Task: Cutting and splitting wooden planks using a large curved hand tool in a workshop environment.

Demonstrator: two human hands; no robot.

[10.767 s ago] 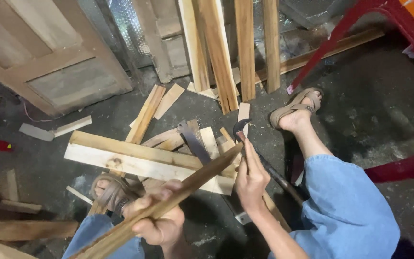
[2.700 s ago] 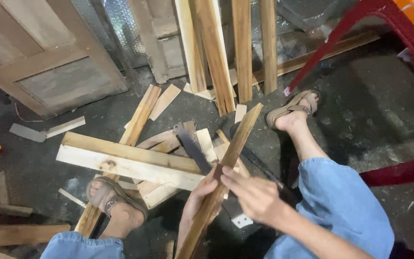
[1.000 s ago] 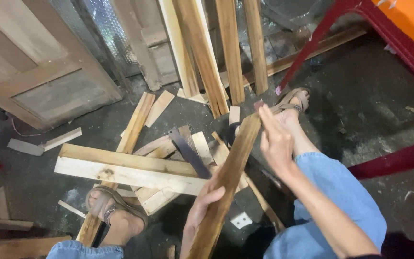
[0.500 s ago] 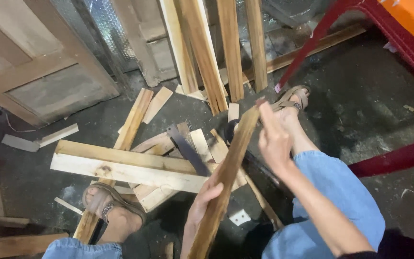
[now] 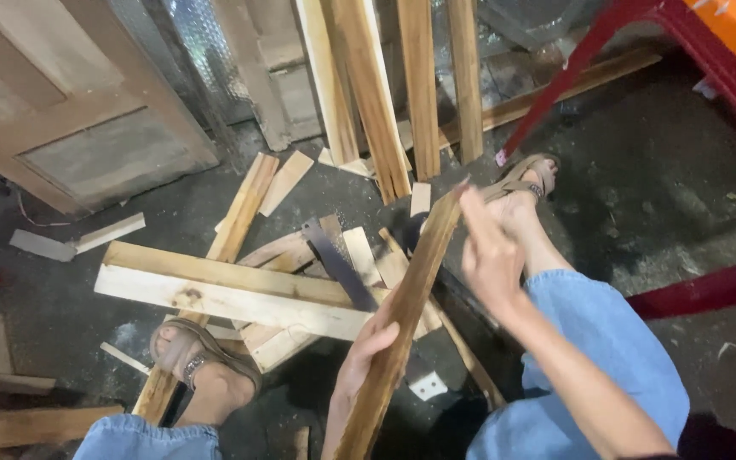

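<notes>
I hold a long brown wooden slat (image 5: 406,315) that slants from the bottom centre up to the right. My left hand (image 5: 366,349) grips its lower part from the left side. My right hand (image 5: 487,251) rests on its upper end, fingers stretched along the edge. Under the slat lies a pale thick plank (image 5: 232,290) across a heap of offcuts, with a dark flat blade-like tool (image 5: 338,264) on top. My left sandalled foot (image 5: 202,366) stands on a board; my right sandalled foot (image 5: 526,183) is set further out.
Several long boards (image 5: 385,94) lean upright at the back, next to a wooden door panel (image 5: 61,111). A red metal frame leg (image 5: 564,77) runs diagonally at upper right. Small wood scraps (image 5: 108,232) lie on the dark floor at left.
The slat has stayed slanted between my hands. My right hand has slid slightly along its upper end, and the view has shifted a little.
</notes>
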